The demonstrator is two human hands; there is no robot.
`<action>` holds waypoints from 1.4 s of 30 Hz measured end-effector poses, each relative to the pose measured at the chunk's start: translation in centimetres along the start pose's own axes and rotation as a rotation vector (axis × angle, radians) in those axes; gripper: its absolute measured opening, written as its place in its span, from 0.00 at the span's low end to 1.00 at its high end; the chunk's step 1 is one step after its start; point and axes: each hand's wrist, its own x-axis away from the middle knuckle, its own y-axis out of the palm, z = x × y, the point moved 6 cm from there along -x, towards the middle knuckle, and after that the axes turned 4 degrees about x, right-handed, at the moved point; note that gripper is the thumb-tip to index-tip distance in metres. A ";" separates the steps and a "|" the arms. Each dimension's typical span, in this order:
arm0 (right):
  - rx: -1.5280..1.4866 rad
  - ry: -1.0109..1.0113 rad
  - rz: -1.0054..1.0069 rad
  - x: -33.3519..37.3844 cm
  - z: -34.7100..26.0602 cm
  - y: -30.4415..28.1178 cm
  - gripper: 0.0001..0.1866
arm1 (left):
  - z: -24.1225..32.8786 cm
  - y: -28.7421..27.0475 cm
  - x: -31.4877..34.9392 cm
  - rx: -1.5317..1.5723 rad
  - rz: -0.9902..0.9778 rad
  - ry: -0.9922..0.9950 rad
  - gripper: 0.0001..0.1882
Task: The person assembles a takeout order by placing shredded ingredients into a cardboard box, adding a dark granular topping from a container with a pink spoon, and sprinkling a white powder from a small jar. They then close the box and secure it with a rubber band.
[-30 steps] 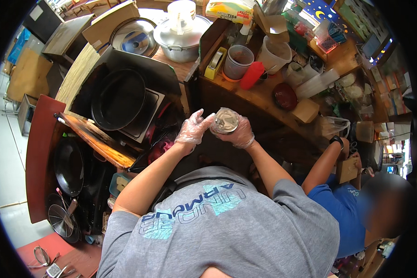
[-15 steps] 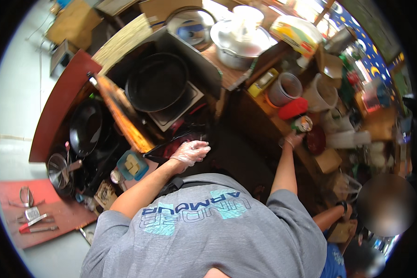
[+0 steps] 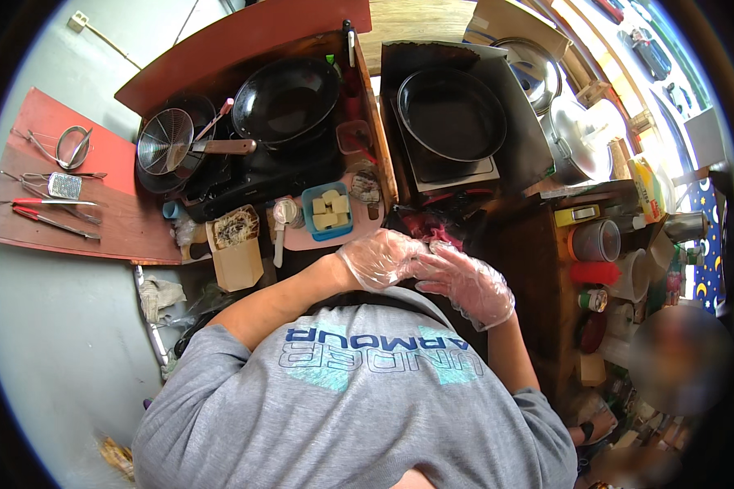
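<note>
Both my hands wear clear plastic gloves and meet in front of my chest. My left hand [image 3: 379,261] has its fingers curled in, close to the fingertips of my right hand [image 3: 471,284]. The right fingers bend toward the left ones and look closed. Whatever lies between the fingertips is hidden. Just beyond them is a dark plastic bag [image 3: 402,222] with a crumpled reddish-pink thing [image 3: 434,228]. Left of my left hand, a blue tub [image 3: 349,222] holds pale yellow blocks.
Beyond the hands, a black pan [image 3: 453,114] sits on a stove inside a dark screen. To the left are a wok [image 3: 285,102], a wire skimmer [image 3: 165,143], an open carton [image 3: 236,265] and tongs [image 3: 53,213]. A can [image 3: 594,301] and plastic containers [image 3: 597,240] line the right shelf.
My right hand has left the can on the right shelf and come over to my left hand. The view has turned toward the left.
</note>
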 end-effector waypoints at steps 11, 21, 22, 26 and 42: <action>-0.345 0.097 -0.165 -10.6 8.6 16.7 0.41 | -3.8 -14.6 22.5 0.048 0.296 -0.017 0.04; -0.152 0.085 0.116 -14.4 13.0 19.2 0.39 | -8.0 -16.9 28.9 0.037 0.587 -0.110 0.05; -0.194 0.015 0.059 -14.2 12.8 19.6 0.39 | -8.7 -16.9 29.5 0.096 0.610 -0.188 0.05; -0.368 -0.007 0.011 -14.7 13.4 19.9 0.37 | -9.8 -14.3 30.1 0.368 0.776 -0.447 0.06; 0.266 -0.527 0.859 -23.7 11.2 6.8 0.09 | -7.5 -7.9 22.9 -0.364 0.361 0.030 0.25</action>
